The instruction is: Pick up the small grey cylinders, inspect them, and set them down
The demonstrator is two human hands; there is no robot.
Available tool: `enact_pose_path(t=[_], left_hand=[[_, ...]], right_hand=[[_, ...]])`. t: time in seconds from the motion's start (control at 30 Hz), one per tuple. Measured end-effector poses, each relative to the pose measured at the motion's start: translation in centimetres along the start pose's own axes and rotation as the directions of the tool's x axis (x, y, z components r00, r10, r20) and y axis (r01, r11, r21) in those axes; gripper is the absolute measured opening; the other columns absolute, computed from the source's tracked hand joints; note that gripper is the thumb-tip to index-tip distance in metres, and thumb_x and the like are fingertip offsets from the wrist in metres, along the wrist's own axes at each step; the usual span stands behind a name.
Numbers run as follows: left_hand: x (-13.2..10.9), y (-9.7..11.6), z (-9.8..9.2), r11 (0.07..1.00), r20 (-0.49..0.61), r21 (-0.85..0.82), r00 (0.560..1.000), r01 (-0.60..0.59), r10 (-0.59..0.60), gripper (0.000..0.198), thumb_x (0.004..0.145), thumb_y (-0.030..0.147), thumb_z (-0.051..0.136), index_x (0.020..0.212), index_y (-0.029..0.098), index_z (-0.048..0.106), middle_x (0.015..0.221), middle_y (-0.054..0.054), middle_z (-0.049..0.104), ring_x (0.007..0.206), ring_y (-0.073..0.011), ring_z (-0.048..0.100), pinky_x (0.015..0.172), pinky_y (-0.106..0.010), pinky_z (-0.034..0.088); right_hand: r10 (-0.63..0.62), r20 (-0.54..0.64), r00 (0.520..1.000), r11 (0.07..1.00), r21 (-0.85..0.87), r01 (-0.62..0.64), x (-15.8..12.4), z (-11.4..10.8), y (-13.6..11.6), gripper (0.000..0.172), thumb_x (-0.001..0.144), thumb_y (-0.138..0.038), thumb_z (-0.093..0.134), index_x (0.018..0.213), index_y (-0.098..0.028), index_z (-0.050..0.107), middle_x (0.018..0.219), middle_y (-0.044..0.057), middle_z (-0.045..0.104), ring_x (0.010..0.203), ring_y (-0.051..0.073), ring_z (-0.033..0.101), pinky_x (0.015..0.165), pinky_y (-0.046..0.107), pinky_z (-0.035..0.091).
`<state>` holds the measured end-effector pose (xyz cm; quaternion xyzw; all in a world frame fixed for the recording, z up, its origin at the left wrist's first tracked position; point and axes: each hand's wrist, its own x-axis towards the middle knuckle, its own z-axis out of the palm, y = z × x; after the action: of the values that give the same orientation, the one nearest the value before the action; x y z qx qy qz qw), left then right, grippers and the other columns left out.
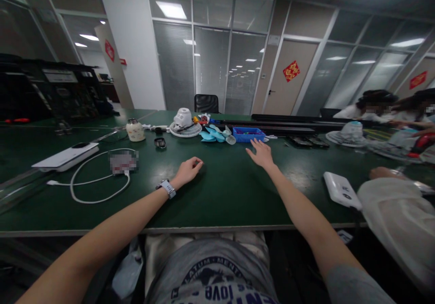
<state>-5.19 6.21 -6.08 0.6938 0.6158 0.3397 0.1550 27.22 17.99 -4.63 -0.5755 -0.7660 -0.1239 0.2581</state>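
Evidently the step in hand is a reach: the right hand [262, 153], spread wide and apparently empty, is at the near wall of the blue tray [242, 137], beside the light-blue blades [211, 134] on the green table [227, 195], contact unclear. The left hand [187, 171] is loosely curled, its contents impossible to tell; taking from the tray would call for raised, then closing, right fingers.

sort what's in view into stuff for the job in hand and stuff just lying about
Likely part of the job, judging by nearness to the right hand:
blue tray
light-blue blades, beside the tray

Probably just lying about:
cream container
white cable
white device
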Motion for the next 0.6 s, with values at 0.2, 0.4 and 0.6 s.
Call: enact_pose_path(t=[0.2,0.4,0.6], left_hand=[[-0.1,0.2,0.0,0.999,-0.016,0.033,1.0,-0.019,0.02,0.037,0.085,0.046,0.044,0.101,0.02,0.065,0.073,-0.003,0.068,0.069,-0.0196,0.062,0.061,-0.028,0.042],[-0.3,0.6,-0.2,1.0,0.009,0.011,1.0,-0.004,0.004,0.038,0.085,0.047,0.043,0.102,0.02,0.064,0.07,-0.002,0.067,0.068,-0.0196,0.062,0.061,-0.028,0.043],[-0.3,0.5,-0.2,1.0,0.01,0.013,1.0,-0.007,0.007,0.038,0.085,0.047,0.043,0.101,0.02,0.064,0.07,-0.003,0.067,0.068,-0.02,0.063,0.06,-0.028,0.042]], right_hand=[[0.06,0.055,0.997,0.997,-0.058,-0.057,0.2,1.1,1.8,0.061,0.092,-0.052,0.038,0.141,-0.016,0.041,0.149,0.011,0.038,0.137,0.029,0.032,0.109,0.045,0.024],[0.059,0.064,0.996,0.997,-0.056,-0.056,0.1,1.3,1.9,0.061,0.093,-0.052,0.037,0.141,-0.016,0.042,0.147,0.012,0.041,0.137,0.029,0.033,0.108,0.046,0.024],[0.059,0.074,0.996,0.997,-0.057,-0.055,-0.1,1.3,1.8,0.06,0.092,-0.051,0.038,0.141,-0.015,0.042,0.147,0.012,0.039,0.137,0.028,0.033,0.11,0.046,0.023]])
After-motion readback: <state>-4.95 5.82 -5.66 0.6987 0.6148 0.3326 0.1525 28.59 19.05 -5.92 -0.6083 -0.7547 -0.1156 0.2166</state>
